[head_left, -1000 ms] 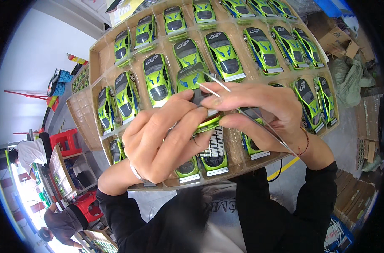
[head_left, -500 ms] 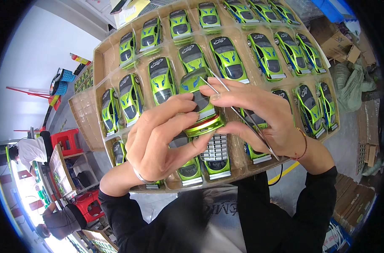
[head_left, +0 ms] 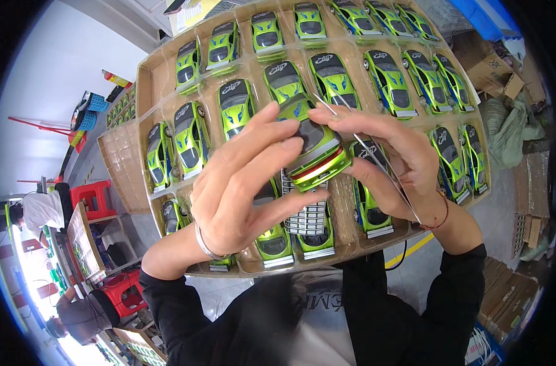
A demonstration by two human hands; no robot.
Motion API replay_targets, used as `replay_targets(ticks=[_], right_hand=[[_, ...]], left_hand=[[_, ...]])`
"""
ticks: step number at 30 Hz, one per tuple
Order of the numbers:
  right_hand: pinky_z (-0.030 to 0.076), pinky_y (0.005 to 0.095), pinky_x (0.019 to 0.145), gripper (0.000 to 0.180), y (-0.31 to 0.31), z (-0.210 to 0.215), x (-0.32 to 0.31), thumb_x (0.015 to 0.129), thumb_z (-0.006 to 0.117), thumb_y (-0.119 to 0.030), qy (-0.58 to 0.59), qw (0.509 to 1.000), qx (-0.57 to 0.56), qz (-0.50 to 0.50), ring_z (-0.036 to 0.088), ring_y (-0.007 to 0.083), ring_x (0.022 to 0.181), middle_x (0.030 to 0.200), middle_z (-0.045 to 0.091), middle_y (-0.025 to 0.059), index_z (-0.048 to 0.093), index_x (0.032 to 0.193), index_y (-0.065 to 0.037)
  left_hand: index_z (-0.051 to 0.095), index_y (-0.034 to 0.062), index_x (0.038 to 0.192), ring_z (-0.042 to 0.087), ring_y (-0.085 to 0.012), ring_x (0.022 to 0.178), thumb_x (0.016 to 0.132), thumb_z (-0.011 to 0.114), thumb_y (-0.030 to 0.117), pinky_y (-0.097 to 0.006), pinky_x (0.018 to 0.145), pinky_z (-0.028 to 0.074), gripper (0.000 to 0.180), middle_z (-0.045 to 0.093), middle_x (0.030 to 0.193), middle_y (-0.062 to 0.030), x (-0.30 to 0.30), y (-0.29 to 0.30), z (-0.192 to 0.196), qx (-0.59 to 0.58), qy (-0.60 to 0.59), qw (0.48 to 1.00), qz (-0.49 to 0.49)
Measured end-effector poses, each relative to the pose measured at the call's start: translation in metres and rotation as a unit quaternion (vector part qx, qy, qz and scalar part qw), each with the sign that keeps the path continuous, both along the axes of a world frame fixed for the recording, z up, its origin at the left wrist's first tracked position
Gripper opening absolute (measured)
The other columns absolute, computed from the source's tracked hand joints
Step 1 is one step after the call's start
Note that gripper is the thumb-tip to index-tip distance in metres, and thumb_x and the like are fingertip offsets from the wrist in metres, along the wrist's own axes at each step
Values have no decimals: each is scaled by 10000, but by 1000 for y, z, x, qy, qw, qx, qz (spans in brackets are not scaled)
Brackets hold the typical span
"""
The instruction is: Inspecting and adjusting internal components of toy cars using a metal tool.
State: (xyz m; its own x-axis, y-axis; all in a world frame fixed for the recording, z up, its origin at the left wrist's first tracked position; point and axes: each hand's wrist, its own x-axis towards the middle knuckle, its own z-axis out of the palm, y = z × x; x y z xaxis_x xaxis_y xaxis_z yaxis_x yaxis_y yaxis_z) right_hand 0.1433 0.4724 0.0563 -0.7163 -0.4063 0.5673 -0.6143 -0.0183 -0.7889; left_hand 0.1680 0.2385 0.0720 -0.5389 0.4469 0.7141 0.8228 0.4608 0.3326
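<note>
Two bare hands meet on one green toy car (head_left: 321, 149), held up above the middle of the tray (head_left: 153, 82), its tail turned toward the tray's near edge. From where I stand, the left hand (head_left: 238, 177) is partly curled, fingers along the car's side and the edge of its roof, thumb under the tail. The right hand (head_left: 412, 155) makes a loose hook, with tweezers (head_left: 403, 197) slung across it and its finger and thumb at the car's other side; I cannot tell how tightly either squeezes.

I'd judge the car light and stiff, its glossy paint slippery and easily scratched. The lower sides near the tail seem the best hold; letting the tweezers' tips rub the paint would be riskier.

At the tray's near edge, a black-and-white grid sheet (head_left: 308, 216) lies over a parked car (head_left: 317, 241). More green cars (head_left: 385, 82) sit in the tray's pockets. Red stools (head_left: 90, 198) stand off to the tray's left, cardboard boxes (head_left: 491, 70) beyond its right side.
</note>
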Motion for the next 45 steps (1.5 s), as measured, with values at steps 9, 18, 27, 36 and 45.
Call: replay_targets(ticks=[9,18,27,36,45], right_hand=[[502,435,1032,398,2,9,4,843,658,58,85,986,140,11,613,350,1247,1230,694,168,642,1228,-43],[499,447,1039,394,-1,10,5,833,625,117,81,988,132,27,619,368,1242,1231,684,225,635,1198,-31],[482,458,1063,404,2,6,4,832,604,127,66,989,129,22,611,378,1250,1236,687,208,629,1205,-27],[495,448,1051,434,-2,7,3,820,612,142,71,991,111,25,627,374,1229,1233,690,203,624,1222,-22],[536,381,978,369,-2,9,7,850,615,95,45,995,88,-23,688,327,1130,1216,700,184,657,1199,-18]], left_hand=[[692,3,1032,424,-436,1413,829,740,25,-548,1159,298,210,564,1379,-289,10,-5,19,22,-198,980,-16],[705,-23,1019,562,-375,1304,848,716,-22,-453,1101,408,171,614,1326,-283,18,-5,17,116,-325,938,-35],[716,-19,1117,630,-356,1230,865,718,22,-378,999,513,256,646,1292,-252,10,-11,10,72,-264,961,-36],[590,-62,1256,558,-454,1286,687,924,187,-475,1025,494,704,538,1364,-360,20,4,6,-114,-41,988,92],[588,-111,1240,657,-400,1170,747,844,57,-376,930,558,580,599,1292,-348,19,-2,4,-81,-46,993,69]])
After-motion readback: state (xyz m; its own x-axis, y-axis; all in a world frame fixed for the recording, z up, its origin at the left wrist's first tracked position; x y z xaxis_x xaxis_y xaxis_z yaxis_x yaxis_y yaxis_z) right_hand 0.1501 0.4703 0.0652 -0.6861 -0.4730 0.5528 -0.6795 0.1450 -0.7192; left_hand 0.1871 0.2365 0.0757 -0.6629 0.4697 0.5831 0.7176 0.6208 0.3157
